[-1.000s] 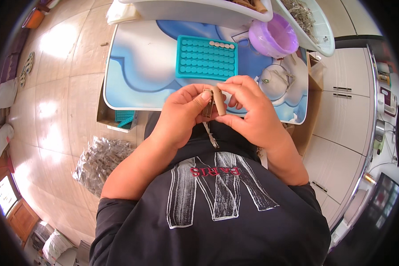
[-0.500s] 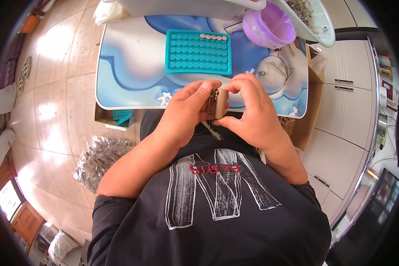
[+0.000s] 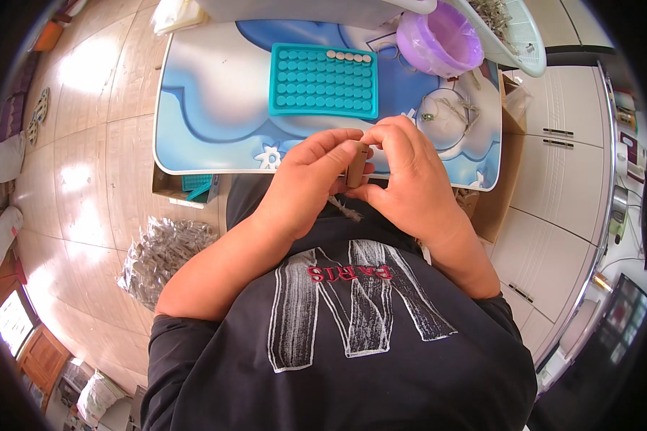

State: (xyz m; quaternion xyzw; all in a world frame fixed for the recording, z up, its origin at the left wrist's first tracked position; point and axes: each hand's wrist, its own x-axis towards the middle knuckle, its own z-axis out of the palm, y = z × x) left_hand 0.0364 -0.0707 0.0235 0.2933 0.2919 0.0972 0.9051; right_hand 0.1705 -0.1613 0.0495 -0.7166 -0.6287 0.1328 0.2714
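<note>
Between my two hands, just off the table's near edge, is a small tan cylinder (image 3: 357, 165), held upright. My left hand (image 3: 313, 164) wraps it from the left, with the thumb along its side. My right hand (image 3: 402, 161) grips its top and bottom ends between bent fingers and thumb. Below my fingers dangles a bundle of thin pale wires (image 3: 345, 209); where it joins is hidden. Beyond the hands lies a teal tray (image 3: 323, 110) with rows of round pockets. Several pale round pieces (image 3: 348, 57) fill part of its far right row.
The blue-and-white table (image 3: 216, 136) carries a lined purple bucket (image 3: 438, 43) at the back right. Nearer, a small board with tangled wires (image 3: 446, 115) lies on it. A pale green basket (image 3: 528, 50) overhangs the right corner. Silvery bagged parts (image 3: 165, 262) sit on the floor at left.
The cylinder has turned in my fingers, so the small circuit board seen beside it before is now hidden. My left thumb has moved onto the cylinder. The view has shifted slightly.
</note>
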